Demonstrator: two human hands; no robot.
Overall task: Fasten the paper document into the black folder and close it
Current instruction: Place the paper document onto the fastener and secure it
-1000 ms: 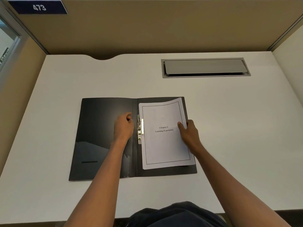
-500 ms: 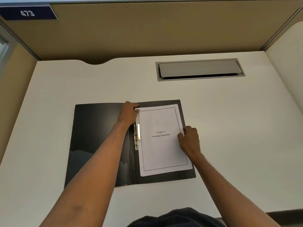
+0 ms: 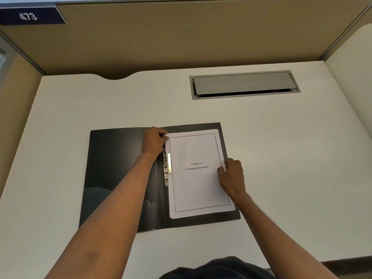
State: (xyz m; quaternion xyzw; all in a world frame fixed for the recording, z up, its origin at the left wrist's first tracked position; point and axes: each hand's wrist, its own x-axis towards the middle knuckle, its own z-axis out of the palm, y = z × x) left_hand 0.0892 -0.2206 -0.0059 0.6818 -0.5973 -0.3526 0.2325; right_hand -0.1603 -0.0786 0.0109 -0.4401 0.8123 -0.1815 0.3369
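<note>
setting: cubicle with tan partition walls, white worktop [image 3: 281, 158], grey cable hatch [image 3: 244, 84] set into it at the back right, blue "473" sign [image 3: 28, 16] top left.
black folder [image 3: 120, 168]: lies open flat in front of me, well short of the hatch; left cover bare, spine and metal clip [image 3: 166, 168] down the middle.
paper document [image 3: 198, 174]: stack on the folder's right half, title page up, its left edge against the clip; I judge it sits there so the clip can bite that margin.
left hand [image 3: 154, 140]: at the stack's top-left corner, fingers [image 3: 163, 135] curled and pinching that corner; reads to me as squaring the sheets against the spine.
right hand [image 3: 231, 175]: on the stack's right edge mid-height, fingers [image 3: 221, 170] bent over the edge and gripping it; likely steadying so the pages don't fan out.
clip state: I cannot tell whether it is clamped on the paper or only beside it.
step: aligning, I'd say; fastening not confirmed, cover not yet closed.
risk: lower sheets look slightly offset at the bottom edge and may miss the clip.
</note>
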